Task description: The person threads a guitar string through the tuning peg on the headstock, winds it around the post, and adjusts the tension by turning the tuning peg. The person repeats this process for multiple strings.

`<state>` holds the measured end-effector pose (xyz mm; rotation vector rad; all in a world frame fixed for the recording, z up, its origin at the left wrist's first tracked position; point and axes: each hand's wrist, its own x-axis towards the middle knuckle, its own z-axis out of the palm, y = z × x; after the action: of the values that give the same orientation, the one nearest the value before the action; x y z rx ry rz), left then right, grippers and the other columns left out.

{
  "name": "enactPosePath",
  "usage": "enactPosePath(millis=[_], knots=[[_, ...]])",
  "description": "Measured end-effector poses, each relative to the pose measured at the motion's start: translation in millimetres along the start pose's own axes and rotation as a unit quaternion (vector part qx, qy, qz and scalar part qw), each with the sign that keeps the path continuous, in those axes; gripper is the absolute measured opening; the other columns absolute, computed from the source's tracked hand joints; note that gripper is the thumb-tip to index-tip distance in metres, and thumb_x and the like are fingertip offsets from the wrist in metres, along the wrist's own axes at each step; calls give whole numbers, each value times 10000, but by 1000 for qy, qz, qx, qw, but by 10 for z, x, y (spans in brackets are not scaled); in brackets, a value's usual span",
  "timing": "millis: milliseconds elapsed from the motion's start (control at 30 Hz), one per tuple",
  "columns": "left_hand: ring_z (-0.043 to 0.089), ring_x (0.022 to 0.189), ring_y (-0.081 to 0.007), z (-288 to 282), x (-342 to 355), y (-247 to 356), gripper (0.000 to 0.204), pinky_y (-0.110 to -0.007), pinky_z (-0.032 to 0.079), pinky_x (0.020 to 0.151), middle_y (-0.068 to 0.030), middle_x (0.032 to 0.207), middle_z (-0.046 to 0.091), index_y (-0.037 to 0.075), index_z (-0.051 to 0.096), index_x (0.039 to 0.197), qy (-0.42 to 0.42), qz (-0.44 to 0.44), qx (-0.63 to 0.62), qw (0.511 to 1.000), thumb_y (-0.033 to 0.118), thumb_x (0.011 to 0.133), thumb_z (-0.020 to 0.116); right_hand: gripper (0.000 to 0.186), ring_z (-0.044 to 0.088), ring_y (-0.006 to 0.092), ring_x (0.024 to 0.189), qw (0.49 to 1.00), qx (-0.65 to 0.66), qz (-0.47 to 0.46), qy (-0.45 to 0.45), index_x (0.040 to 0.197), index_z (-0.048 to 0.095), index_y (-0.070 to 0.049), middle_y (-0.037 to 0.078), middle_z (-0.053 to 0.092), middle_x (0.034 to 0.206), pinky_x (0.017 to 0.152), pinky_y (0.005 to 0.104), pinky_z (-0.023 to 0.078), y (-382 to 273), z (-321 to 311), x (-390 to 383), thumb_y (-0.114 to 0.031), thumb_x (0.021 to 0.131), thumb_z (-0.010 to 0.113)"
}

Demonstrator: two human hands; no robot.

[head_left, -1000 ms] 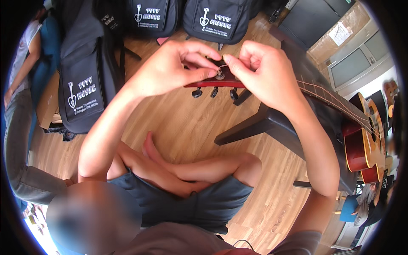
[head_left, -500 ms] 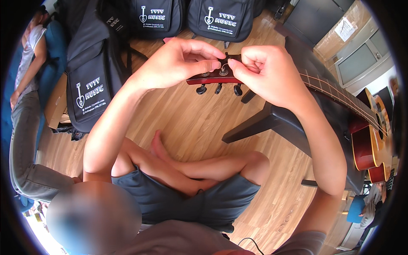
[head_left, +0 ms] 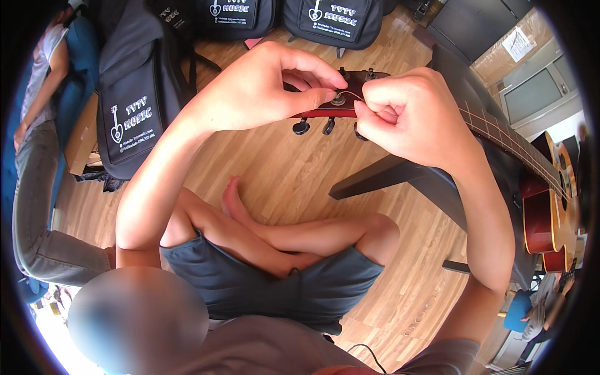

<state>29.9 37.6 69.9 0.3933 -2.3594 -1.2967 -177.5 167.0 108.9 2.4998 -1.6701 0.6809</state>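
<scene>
A red guitar headstock (head_left: 320, 111) with black-buttoned tuners (head_left: 300, 125) lies across the upper middle. My left hand (head_left: 256, 87) is bent over it, thumb and forefinger closed in at a metal tuning post (head_left: 338, 98); what sits between the fingertips is too small to make out. A thin string (head_left: 350, 92) curves from that post into my right hand (head_left: 412, 109), whose thumb and curled forefinger pinch it. The guitar's neck (head_left: 512, 144) runs right to its red and natural-wood body (head_left: 537, 219), over a black padded support (head_left: 437, 187).
Several black bags (head_left: 134, 94) stand at the back and left. A person (head_left: 53, 81) sits on a blue seat at far left; another person (head_left: 544, 306) is at lower right. A taped carton (head_left: 500, 53) and pale cabinet (head_left: 531, 94) are upper right. My crossed legs (head_left: 294, 240) are below.
My right hand has shifted right and slightly down from the post with the string, its fingers more curled. My left hand stays at the post, its fingertips slightly farther right in view.
</scene>
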Motion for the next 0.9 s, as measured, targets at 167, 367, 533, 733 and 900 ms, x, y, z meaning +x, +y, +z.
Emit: enactPosePath(millis=[167, 367, 533, 733, 900], knots=[[702, 980, -123, 14, -26, -67, 243, -259, 589, 813, -50, 1100, 757, 17, 748, 1179, 17, 33, -21, 999, 76, 943, 760, 328, 440, 315, 469, 1000, -11, 10, 8, 597, 435, -69, 92, 419, 511, 475, 411, 337, -35, 33, 7, -99, 738, 729], [678, 1032, -181, 69, -70, -212, 342, -323, 535, 944, -58, 1115, 726, 47, 760, 1139, 55, 140, 90, 985, 136, 828, 871, 323, 435, 298, 463, 999, -15, 4, 27, 609, 438, -54, 92, 407, 512, 467, 389, 333, 11, 52, -1, -70, 725, 740], [664, 1003, -189, 114, -22, -417, 340, -327, 519, 919, -60, 1114, 707, 67, 771, 1119, 88, 183, 56, 977, 155, 810, 880, 388, 313, 158, 485, 998, 37, 44, 24, 629, 393, -42, 32, 316, 531, 474, 333, 262, -7, 41, 15, -15, 823, 729], [664, 988, -165, 194, 61, -470, 300, -309, 532, 877, -46, 1120, 706, 82, 790, 1114, 130, 173, 10, 976, 135, 828, 862, 378, 342, 196, 465, 994, 26, 100, 29, 632, 480, -28, 71, 387, 511, 471, 350, 315, 82, 33, 73, -152, 880, 738], [671, 987, -158, 233, 172, -540, 260, -295, 548, 843, -58, 1136, 714, 76, 797, 1110, 129, 142, -44, 980, 142, 861, 837, 455, 266, 55, 554, 994, -11, 97, 46, 640, 427, -25, -35, 303, 560, 492, 300, 215, 134, 58, 105, -103, 970, 730]])
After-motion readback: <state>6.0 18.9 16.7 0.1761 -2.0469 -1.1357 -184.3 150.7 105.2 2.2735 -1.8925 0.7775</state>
